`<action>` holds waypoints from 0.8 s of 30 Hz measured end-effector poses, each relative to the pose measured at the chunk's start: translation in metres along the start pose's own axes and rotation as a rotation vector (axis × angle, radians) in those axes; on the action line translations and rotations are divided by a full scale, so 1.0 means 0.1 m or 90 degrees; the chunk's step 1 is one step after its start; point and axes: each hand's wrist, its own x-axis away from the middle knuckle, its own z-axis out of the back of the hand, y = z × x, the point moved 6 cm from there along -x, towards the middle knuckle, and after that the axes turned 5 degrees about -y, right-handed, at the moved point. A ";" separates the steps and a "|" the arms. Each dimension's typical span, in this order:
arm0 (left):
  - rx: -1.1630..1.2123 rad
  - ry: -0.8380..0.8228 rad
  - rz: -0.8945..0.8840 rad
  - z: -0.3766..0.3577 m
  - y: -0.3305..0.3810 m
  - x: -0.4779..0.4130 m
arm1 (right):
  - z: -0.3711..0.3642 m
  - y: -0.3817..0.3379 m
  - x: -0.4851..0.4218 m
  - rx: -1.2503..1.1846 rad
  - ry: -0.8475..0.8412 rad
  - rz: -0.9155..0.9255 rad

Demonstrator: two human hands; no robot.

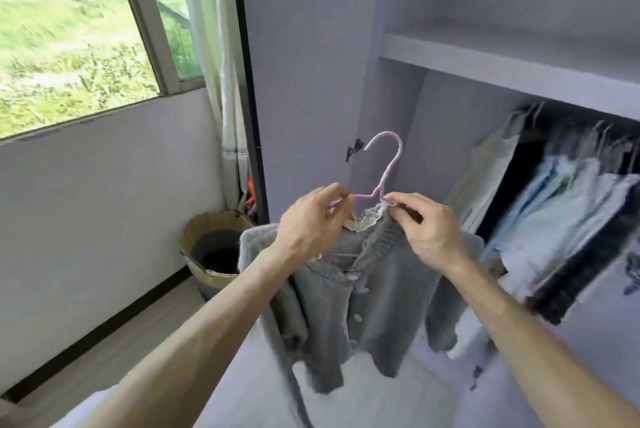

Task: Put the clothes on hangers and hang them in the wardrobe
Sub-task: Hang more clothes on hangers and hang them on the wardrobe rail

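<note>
A grey knitted cardigan (374, 306) with pale round buttons and a frilled lace collar (367, 219) hangs on a thin lilac hanger (393, 164), held up in front of the open wardrobe (502, 67). The left hand (311, 223) has its fingers (337, 199) pinching the hanger's shoulder; the right hand (429, 230) pinches the collar edge (just at the hook's base). Blurred hung clothes (571, 206) crowd below the wardrobe's shelf. A round woven basket (207, 230) stands on the floor by the curtain (214, 46).

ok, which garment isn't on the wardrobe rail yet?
The grey cardigan on the pink hanger, held up at the neck by left hand and right hand. The pale and dark clothes already hang inside at right.
</note>
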 end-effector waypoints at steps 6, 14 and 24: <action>0.029 -0.008 -0.111 -0.04 0.07 0.00 | 0.00 0.06 0.18 0.044 -0.034 -0.029; -0.008 -0.104 -0.087 -0.06 -0.11 -0.03 | -0.33 0.29 0.46 0.087 -0.074 -0.063; -0.157 -0.165 -0.052 -0.14 -0.20 -0.26 | -0.43 0.36 0.43 0.194 -0.115 -0.080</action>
